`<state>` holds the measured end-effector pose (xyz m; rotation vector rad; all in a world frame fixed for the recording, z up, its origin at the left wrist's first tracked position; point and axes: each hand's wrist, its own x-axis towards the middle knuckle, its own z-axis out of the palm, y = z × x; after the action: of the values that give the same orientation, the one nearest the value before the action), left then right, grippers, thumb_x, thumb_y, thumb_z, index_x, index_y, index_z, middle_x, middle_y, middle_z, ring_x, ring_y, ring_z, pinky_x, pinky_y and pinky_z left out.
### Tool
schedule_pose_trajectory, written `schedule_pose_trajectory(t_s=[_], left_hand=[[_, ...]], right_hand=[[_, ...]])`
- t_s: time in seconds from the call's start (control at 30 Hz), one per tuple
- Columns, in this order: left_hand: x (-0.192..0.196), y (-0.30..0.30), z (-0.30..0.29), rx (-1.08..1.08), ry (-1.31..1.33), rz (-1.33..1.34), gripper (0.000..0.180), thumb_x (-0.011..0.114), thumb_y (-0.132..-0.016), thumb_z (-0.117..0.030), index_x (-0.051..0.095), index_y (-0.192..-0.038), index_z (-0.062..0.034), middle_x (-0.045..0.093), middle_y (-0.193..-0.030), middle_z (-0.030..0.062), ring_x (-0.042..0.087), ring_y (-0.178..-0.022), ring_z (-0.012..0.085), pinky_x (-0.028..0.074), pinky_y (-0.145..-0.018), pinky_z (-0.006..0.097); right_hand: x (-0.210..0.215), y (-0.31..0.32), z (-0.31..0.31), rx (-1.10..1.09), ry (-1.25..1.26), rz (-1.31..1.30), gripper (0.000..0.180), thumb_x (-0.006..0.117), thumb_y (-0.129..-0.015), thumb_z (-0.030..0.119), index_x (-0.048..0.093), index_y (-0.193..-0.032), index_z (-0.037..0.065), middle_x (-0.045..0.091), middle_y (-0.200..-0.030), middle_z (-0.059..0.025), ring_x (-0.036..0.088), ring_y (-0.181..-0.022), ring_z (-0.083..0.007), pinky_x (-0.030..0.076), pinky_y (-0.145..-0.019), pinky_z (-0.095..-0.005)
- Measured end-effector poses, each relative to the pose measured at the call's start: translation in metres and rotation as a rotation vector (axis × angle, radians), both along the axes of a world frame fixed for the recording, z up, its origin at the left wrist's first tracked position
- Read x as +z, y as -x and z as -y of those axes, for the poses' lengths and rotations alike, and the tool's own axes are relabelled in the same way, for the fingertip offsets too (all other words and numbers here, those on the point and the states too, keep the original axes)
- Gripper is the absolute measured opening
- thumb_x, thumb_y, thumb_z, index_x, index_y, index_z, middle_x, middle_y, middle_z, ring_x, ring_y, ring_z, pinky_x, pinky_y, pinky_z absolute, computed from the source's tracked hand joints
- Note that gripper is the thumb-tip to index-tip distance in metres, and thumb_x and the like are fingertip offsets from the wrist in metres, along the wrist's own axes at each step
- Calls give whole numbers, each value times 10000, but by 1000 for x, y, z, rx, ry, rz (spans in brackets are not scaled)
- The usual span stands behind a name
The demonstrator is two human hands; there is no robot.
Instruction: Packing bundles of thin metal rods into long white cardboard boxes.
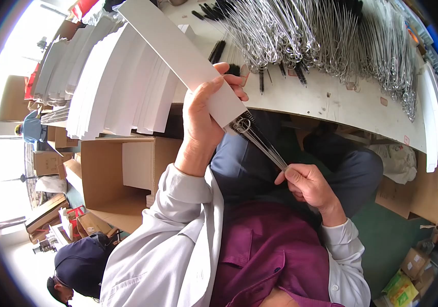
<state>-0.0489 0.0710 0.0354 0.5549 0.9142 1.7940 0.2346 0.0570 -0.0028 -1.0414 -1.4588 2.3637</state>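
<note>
My left hand [198, 120] is closed around a long, narrow white box [180, 53], tilted with its far end up to the left. The box's near end is open. Out of it stick the ends of several wire brushes [260, 139], with metal loops and black bristles showing; how far they reach inside is hidden. My right hand [308, 185] pinches the other end of these brushes, over my lap. Beyond my hands, a large heap of wire-handled brushes [280, 38] lies on the pale table [326, 100], with looped handles toward me.
Stacked long white boxes [119, 82] stand at the table's left. Below them sits an open cardboard box [96, 174]. More white boxes [433, 117] lean at the right edge, near a white plastic bag [397, 161]. A person in a dark cap [83, 258] is at lower left.
</note>
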Motion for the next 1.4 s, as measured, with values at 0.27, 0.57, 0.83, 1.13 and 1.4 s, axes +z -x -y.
schedule_pose_trajectory(t_s=[0.27,0.57,0.83,1.13,1.4], left_hand=[[-15,-29,2,-25,57,100,354,638,-1019,-330,631,-1173,-11,685,-954,175,657,-834,262,558,-823,428],[-20,-52,3,-57,89,74,379,567,-1064,-400,587,-1153,-32,689,-977,175,665,-875,276,574,-841,459],[-36,-80,13,-99,164,2,441,504,-1093,-456,588,-1185,-33,705,-1152,219,665,-1084,296,537,-987,440],[-12,-62,55,-669,440,-616,423,719,-1013,-326,658,-1217,39,744,-1074,125,715,-923,208,578,-801,328],[33,-67,64,-381,-202,-1865,696,884,-680,-139,617,-1305,11,606,-1349,239,590,-1239,412,476,-1069,527]], right_hand=[[0,10,-11,2,-78,-6,387,553,-1108,329,731,-1000,3,389,-597,73,342,-521,-29,286,-473,-232],[10,29,-32,-3,-136,-80,344,555,-1106,329,689,-1114,13,518,-682,36,429,-571,-39,333,-498,-239],[9,45,-42,-167,-203,-121,252,614,-1078,284,653,-1075,35,642,-769,-4,499,-585,-52,400,-520,-244],[10,7,-60,-30,-379,-36,247,635,-1070,190,735,-1022,-30,724,-845,-25,633,-777,-65,534,-716,-270],[-3,-25,-64,152,-394,100,203,674,-1015,166,738,-971,-22,724,-781,-58,657,-716,-112,529,-669,-299]])
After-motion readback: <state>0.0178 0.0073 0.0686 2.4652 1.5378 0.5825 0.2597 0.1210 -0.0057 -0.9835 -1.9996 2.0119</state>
